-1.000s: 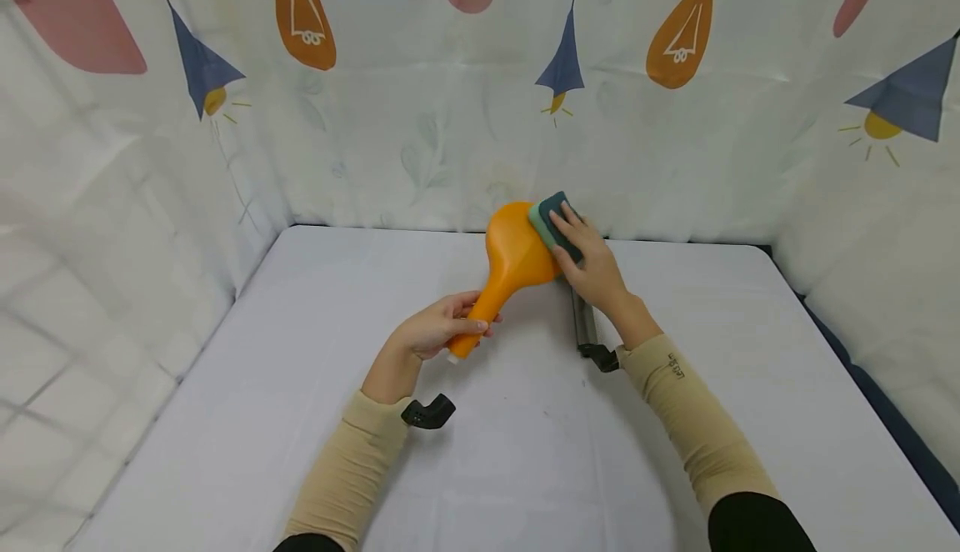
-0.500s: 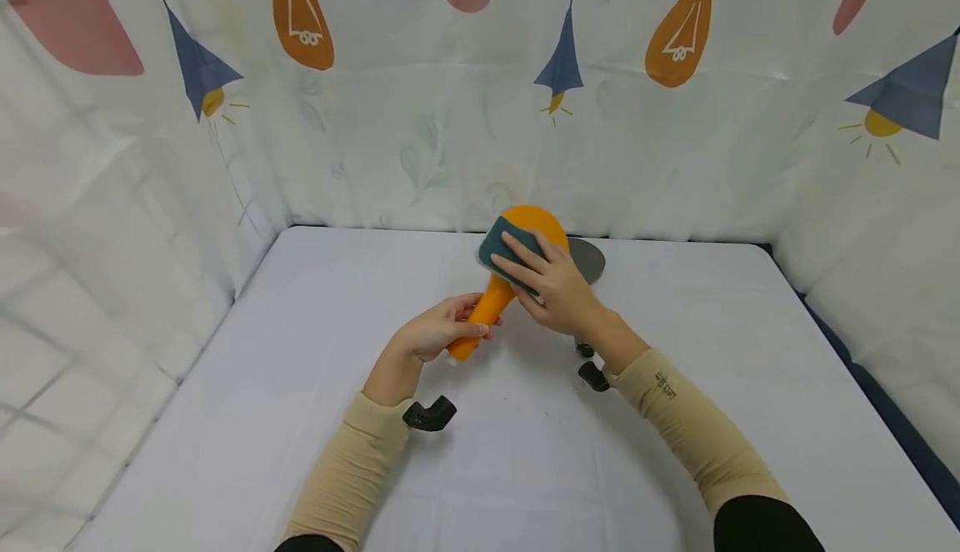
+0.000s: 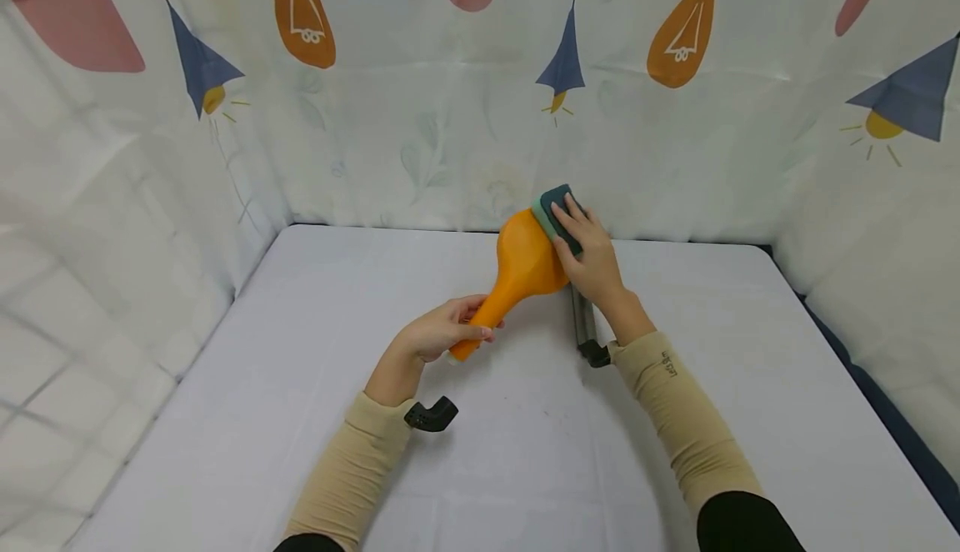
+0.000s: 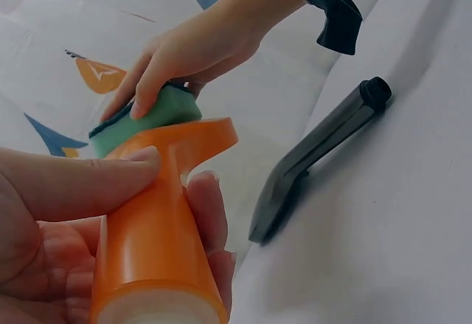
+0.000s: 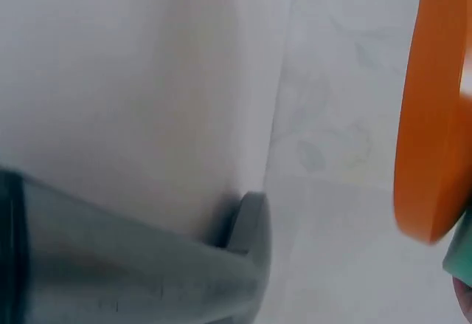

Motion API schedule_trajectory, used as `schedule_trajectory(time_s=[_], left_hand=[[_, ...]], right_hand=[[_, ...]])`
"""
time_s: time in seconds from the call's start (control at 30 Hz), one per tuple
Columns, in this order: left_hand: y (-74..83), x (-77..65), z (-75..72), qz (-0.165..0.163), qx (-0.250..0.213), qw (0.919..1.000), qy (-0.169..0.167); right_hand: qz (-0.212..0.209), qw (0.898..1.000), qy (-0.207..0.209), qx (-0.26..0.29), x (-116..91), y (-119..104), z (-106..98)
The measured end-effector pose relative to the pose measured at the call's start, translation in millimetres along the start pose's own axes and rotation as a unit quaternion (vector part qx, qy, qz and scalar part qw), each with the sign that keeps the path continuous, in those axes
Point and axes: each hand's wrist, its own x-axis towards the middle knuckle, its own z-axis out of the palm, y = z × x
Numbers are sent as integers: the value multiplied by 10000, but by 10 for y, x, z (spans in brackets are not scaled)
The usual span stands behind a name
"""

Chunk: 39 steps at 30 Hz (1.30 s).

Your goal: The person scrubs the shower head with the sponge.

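Observation:
An orange paddle-shaped thing [image 3: 525,256] with a broad rounded head slants up over the middle of the table. My left hand [image 3: 438,331] grips its thick handle near the pale end, the thumb lying along the top in the left wrist view. My right hand [image 3: 596,268] holds a two-tone green sponge [image 3: 558,220], dark scouring side under the fingers. The lighter side of the sponge [image 4: 151,123] presses against the upper right of the orange head. In the right wrist view only an edge of the orange head [image 5: 431,117] and a corner of the sponge [image 5: 462,256] show.
A dark grey thing of similar shape [image 4: 317,154] lies on the white-covered table [image 3: 300,352], its head mostly hidden under the right hand in the head view. Behind stands a pale curtain [image 3: 420,118] with lamp prints. Black camera mounts [image 3: 431,414] jut from both wrists.
The right hand swept the sponge down and left across the orange head, then back to its upper right edge. The orange head tilted and shifted slightly; the left hand keeps its grip.

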Motion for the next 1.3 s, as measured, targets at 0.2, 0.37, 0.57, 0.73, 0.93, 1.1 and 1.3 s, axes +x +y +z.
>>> schedule_trajectory(time_s=[0.2, 0.37, 0.57, 0.73, 0.93, 1.1, 1.3], left_hand=[[0, -8, -6, -43, 35, 10000, 39], [17, -23, 14, -94, 173, 9997, 128], [46, -30, 78, -38, 459, 9987, 219], [74, -28, 113, -118, 733, 9965, 390], [86, -18, 145, -132, 907, 9948, 432], [82, -7, 145, -110, 943, 9942, 499], [73, 6, 139, -86, 1033, 9928, 601]], right_hand=[[-970, 9940, -287, -425, -9, -196, 125], [-2365, 9611, -842, -1154, -46, -456, 241], [-2975, 9362, -974, -1597, 12, -545, 239], [-2418, 9588, -522, -1395, 123, -443, 131], [-1776, 9745, 42, -1373, 174, -375, 35], [-2404, 9560, -298, -1652, 86, -487, 116], [-3020, 9299, -922, -1886, -38, -584, 210]])
